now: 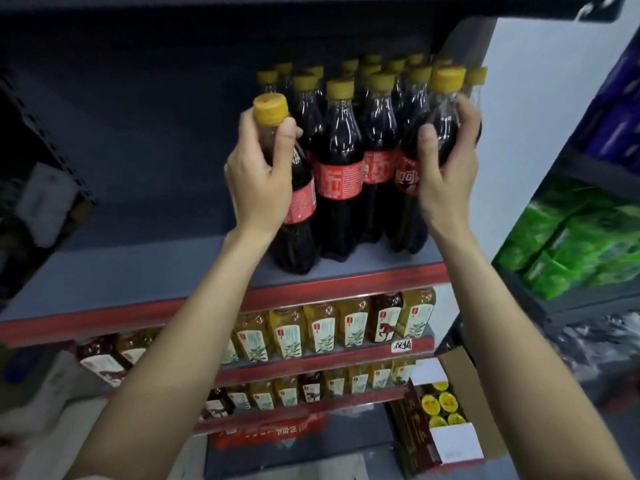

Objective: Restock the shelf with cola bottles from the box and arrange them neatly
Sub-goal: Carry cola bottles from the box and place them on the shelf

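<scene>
While seating two cola bottles on shelf (173, 271): left hand (258, 174) wrapped round bottle (298, 202), right hand (446, 174) round front-row bottle (408, 174); fingers curled tight, presumably squaring row.

One head-worn camera, looking forward and slightly down. It sits close to the shelf (173, 271), arms reaching in from below.
</scene>
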Demonstrator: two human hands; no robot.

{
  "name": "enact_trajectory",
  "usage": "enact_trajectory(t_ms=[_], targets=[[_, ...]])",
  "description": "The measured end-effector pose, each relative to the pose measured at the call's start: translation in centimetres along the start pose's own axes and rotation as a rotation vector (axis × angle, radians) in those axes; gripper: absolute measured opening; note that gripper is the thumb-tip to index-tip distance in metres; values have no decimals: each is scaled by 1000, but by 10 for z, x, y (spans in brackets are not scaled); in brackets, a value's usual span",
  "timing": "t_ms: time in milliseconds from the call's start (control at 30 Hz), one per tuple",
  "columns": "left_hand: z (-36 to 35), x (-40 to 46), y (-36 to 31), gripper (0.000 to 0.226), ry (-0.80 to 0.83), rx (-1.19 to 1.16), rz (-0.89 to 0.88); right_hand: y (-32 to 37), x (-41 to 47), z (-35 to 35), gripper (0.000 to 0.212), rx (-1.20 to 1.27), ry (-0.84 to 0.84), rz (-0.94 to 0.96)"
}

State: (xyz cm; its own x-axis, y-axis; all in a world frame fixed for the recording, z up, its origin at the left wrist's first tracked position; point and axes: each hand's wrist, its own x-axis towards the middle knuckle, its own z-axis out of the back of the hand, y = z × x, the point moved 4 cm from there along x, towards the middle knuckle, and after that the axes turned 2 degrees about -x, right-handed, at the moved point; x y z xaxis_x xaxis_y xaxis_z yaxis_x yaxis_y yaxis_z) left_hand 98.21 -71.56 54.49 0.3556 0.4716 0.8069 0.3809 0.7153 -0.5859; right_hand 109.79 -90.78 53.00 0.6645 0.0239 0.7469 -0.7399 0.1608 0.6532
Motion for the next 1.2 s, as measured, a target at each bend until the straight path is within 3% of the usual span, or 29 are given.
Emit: enact_trajectory(t_ms=[367, 533, 700, 967, 1200], targets=[[-15, 23, 28, 30, -40, 11, 173, -29, 12, -16, 63, -63, -1, 3], [-17, 22, 27, 54, 12, 69, 182, -32, -1, -17, 76, -164, 3, 59], [-15, 6, 23, 58, 58, 13, 195, -22, -20, -5, 65, -243, -91, 152], [31, -36, 14, 63, 161, 7, 211, 53, -70, -29, 33, -33, -76, 399], [185, -90, 5, 20, -111, 171, 111, 143, -165, -111, 22, 389, 104, 418]])
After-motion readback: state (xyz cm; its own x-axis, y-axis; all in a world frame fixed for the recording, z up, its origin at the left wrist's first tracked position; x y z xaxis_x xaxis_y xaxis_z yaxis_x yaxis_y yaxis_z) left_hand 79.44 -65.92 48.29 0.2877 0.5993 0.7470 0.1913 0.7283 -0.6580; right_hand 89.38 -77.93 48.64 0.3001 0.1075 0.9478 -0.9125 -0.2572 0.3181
